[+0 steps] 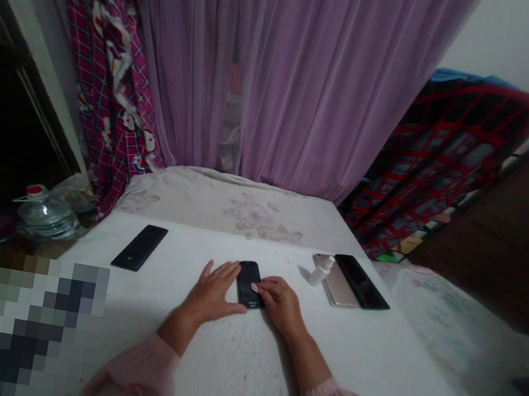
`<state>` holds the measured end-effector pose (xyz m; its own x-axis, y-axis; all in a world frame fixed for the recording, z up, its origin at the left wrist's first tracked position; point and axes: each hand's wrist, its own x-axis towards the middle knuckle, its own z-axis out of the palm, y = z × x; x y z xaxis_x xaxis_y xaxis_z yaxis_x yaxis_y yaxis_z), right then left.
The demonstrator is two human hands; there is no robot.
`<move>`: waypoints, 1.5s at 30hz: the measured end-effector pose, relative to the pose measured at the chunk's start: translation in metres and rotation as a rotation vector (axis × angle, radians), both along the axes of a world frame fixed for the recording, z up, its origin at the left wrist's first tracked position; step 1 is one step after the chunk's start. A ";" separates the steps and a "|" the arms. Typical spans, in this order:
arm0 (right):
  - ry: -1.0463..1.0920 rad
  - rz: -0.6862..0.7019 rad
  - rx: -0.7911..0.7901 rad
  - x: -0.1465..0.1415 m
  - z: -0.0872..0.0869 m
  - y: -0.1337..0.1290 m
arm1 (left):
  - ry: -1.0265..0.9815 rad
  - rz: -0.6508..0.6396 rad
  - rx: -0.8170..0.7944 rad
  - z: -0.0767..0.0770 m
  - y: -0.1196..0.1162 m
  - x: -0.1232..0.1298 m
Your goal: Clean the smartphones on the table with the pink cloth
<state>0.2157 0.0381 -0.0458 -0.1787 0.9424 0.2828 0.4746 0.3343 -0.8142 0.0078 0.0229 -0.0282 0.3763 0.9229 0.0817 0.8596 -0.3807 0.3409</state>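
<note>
A dark smartphone (247,279) lies screen up on the white tabletop in front of me. My left hand (212,291) rests at its left side, fingers spread and stretched out. The thumb lies along the phone's near edge, and the fingertips reach its far left corner. Over the right side of the screen, my right hand (281,303) pinches a small pink-and-white pad (255,287) against the glass. Most of the pad is hidden by the fingers, so its exact kind is unclear.
On the right stand a small white bottle (321,272), a rose-gold phone (341,288) and a black phone (362,283), side by side. Another dark phone (140,247) lies on the left. A large water bottle (49,213) sits beyond the table's left edge. Purple curtains (315,78) hang behind.
</note>
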 end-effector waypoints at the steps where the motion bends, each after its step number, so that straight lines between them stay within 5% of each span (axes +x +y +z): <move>1: 0.004 -0.010 -0.007 -0.003 0.000 0.007 | -0.001 0.001 -0.002 0.000 0.000 0.000; 8: 0.030 -0.051 -0.031 -0.015 0.007 0.032 | -0.014 -0.007 -0.007 0.002 -0.001 0.000; 18: 0.051 0.042 0.021 0.008 -0.002 -0.018 | 0.001 -0.005 -0.007 0.001 -0.001 0.000; 29: 0.006 -0.093 -0.080 -0.019 0.011 0.039 | -0.004 -0.014 -0.025 0.003 0.000 0.000; 39: 0.057 0.021 -0.037 0.004 0.002 -0.016 | -0.005 -0.021 0.007 -0.002 0.001 -0.001; 45: 0.071 -0.027 -0.083 -0.004 -0.001 0.011 | 0.009 -0.015 -0.031 0.002 0.000 -0.001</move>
<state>0.2117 0.0489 -0.0464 -0.1354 0.9672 0.2149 0.4223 0.2526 -0.8706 0.0073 0.0228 -0.0261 0.3911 0.9190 0.0495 0.8569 -0.3832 0.3448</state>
